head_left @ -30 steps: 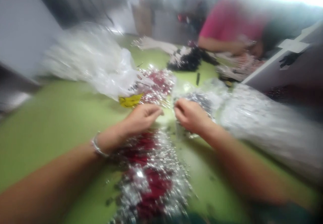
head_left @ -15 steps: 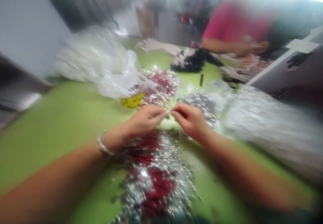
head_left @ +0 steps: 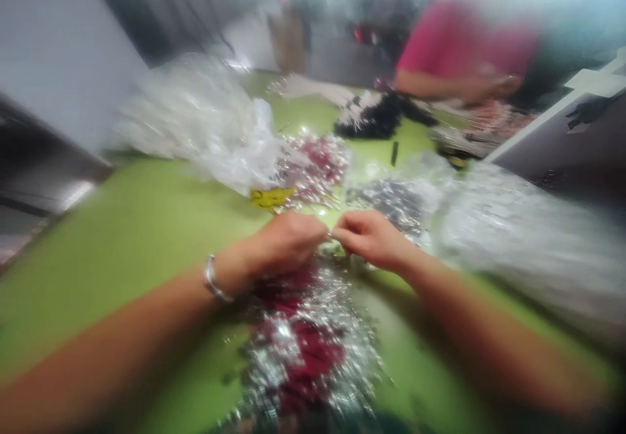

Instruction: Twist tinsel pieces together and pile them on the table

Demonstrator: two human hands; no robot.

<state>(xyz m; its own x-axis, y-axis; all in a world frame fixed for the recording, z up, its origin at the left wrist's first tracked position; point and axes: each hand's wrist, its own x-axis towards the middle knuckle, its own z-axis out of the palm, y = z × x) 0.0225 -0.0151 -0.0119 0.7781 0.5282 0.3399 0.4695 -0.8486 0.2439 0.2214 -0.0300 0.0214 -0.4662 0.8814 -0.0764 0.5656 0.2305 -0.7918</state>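
A green table (head_left: 161,225) fills most of the view. Along its right side lies a big clear plastic bag (head_left: 528,232), its contents too blurred to name. Across the table, a co-worker in a pink shirt (head_left: 445,36) sits with forearms near bundles of pale strands (head_left: 489,118). A large whitish plastic bag (head_left: 195,111) slumps at the far left; its front part, a white bag with a yellow patch (head_left: 272,198), lies against a heap of red and silver pieces (head_left: 325,160). Whether that heap is inside the bag or beside it, I cannot tell. Nearest the body spreads a larger pile of red and silver strands (head_left: 313,349), loose on the tabletop between the forearms. A smaller clear bag (head_left: 433,173) sits just beyond the right hand (head_left: 369,235), with dark silvery pieces (head_left: 394,202) in or on it.

The table's left edge slants well away from the left hand (head_left: 291,235), and a broad stretch of green shows between it and the left forearm. To the right, only a narrow strip separates the right forearm from the big bag.

Both hands pinch at a tiny pale bit (head_left: 330,233), fingertips almost meeting above the far end of the near pile; what it is cannot be told. A silvery bracelet (head_left: 214,279) circles the left wrist.
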